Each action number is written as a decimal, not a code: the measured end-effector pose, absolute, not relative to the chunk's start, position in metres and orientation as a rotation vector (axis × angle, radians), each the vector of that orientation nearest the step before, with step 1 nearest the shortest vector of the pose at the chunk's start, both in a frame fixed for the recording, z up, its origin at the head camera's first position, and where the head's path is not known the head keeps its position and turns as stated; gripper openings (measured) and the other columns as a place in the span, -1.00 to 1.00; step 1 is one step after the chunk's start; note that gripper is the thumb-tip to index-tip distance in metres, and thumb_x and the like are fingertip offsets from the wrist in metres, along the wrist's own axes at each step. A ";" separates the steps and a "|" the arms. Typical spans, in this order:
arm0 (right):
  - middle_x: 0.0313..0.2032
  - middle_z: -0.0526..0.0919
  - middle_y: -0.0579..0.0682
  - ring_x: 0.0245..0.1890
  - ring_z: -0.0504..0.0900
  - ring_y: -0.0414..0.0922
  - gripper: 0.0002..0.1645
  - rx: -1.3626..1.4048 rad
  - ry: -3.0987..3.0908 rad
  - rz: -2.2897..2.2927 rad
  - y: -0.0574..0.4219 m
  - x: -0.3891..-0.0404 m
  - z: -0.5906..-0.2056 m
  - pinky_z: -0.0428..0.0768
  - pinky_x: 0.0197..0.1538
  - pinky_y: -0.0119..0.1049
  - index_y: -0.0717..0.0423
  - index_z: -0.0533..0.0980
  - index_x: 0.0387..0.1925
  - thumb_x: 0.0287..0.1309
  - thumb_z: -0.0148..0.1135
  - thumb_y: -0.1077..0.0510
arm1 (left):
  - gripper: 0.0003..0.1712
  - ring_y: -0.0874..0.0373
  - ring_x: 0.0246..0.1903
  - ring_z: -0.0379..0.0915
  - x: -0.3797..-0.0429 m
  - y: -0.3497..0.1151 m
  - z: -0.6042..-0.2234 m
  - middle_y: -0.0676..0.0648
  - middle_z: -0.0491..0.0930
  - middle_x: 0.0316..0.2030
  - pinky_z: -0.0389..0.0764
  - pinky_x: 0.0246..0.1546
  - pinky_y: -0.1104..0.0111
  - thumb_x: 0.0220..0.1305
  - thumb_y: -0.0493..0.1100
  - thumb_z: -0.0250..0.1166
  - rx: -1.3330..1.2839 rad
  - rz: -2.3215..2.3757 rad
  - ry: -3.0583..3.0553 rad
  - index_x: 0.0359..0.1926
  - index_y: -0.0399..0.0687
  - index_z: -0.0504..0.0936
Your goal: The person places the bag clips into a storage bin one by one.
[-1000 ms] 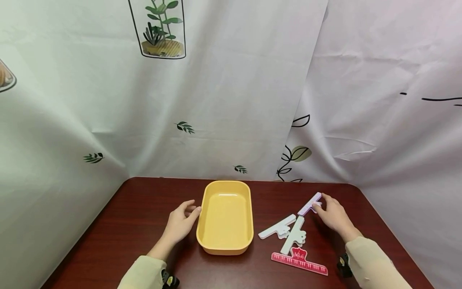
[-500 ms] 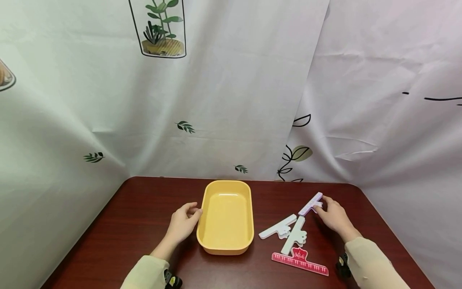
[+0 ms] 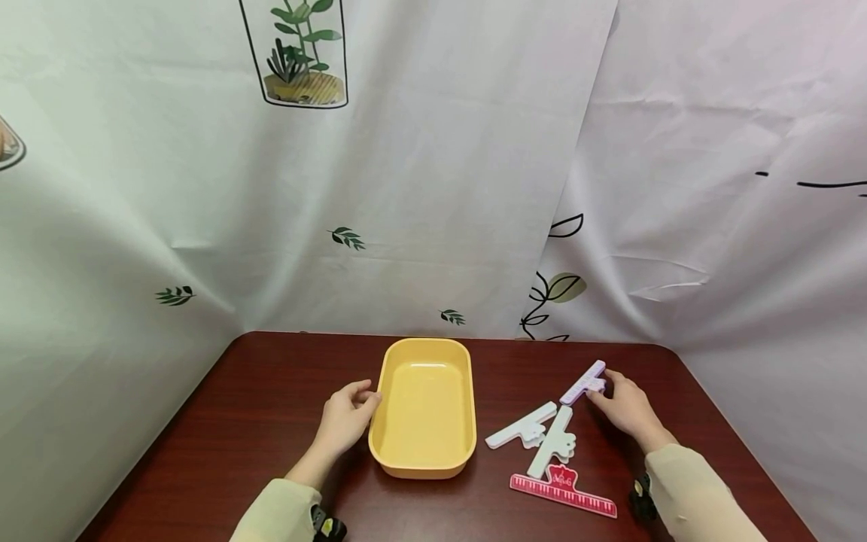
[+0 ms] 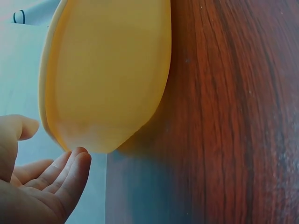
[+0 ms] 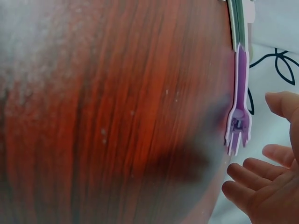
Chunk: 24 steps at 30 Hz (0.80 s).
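A yellow rectangular tray (image 3: 423,473) stands on the table. At its left side is my left hand (image 3: 342,423), fingers loosely bent and holding nothing; the thumb tip is close to the rim in the head view. In the left wrist view, the fingertips (image 4: 82,156) lie near the tray's wall, and I cannot tell if they touch. My right hand (image 3: 630,410) is beside a pale purple clip (image 3: 581,384) lying on the table. The right wrist view has thumb and fingers spread, apart from the purple clip (image 5: 240,88).
Between tray and right hand lie a white clip (image 3: 518,427), a pale green-white clip (image 3: 550,444) and a red clip with a piano-key pattern (image 3: 565,493), close together. The dark wooden table (image 3: 271,391) ends at a printed white cloth (image 3: 433,188) behind.
My left hand has shifted slightly right along the tray's side. The right thumb has drawn back a little from the purple clip's handle. Tray and clips have stayed in place.
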State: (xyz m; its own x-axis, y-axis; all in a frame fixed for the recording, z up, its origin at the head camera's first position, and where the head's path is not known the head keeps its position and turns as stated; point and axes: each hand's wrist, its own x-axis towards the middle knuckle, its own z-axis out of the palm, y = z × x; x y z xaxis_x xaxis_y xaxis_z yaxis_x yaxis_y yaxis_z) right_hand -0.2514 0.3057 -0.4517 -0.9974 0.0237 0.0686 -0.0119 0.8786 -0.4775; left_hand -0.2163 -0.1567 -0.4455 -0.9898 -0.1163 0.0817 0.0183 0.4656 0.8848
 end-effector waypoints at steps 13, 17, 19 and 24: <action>0.09 0.35 0.58 0.08 0.37 0.42 -0.13 -0.010 -2.975 0.746 0.308 -0.257 -0.456 0.35 0.15 0.30 0.59 0.18 0.22 0.11 0.23 0.02 | -0.52 0.17 -0.39 0.58 -0.221 -0.154 -0.446 -0.24 0.66 -0.22 0.63 -0.49 0.40 0.20 -0.19 0.27 0.120 -1.579 -2.565 0.09 -0.40 0.51; 0.08 0.35 0.58 0.05 0.39 0.41 -0.15 0.002 -2.980 0.744 0.308 -0.258 -0.456 0.36 0.14 0.30 0.59 0.17 0.22 0.12 0.22 0.04 | -0.53 0.12 -0.35 0.60 -0.223 -0.154 -0.445 -0.26 0.65 -0.22 0.64 -0.45 0.38 0.20 -0.20 0.27 0.122 -1.566 -2.579 0.08 -0.41 0.52; 0.08 0.35 0.58 0.05 0.39 0.41 -0.15 0.001 -2.985 0.746 0.307 -0.259 -0.457 0.36 0.14 0.30 0.59 0.17 0.22 0.12 0.22 0.05 | -0.54 0.09 -0.32 0.61 -0.224 -0.154 -0.445 -0.26 0.65 -0.22 0.64 -0.43 0.37 0.20 -0.21 0.27 0.125 -1.558 -2.583 0.07 -0.42 0.52; 0.09 0.35 0.58 0.06 0.38 0.42 -0.16 -0.002 -2.997 0.736 0.307 -0.262 -0.457 0.36 0.14 0.29 0.59 0.17 0.22 0.12 0.23 0.06 | -0.56 0.06 -0.28 0.62 -0.227 -0.155 -0.446 -0.26 0.66 -0.23 0.65 -0.39 0.37 0.19 -0.20 0.28 0.143 -1.538 -2.588 0.04 -0.41 0.55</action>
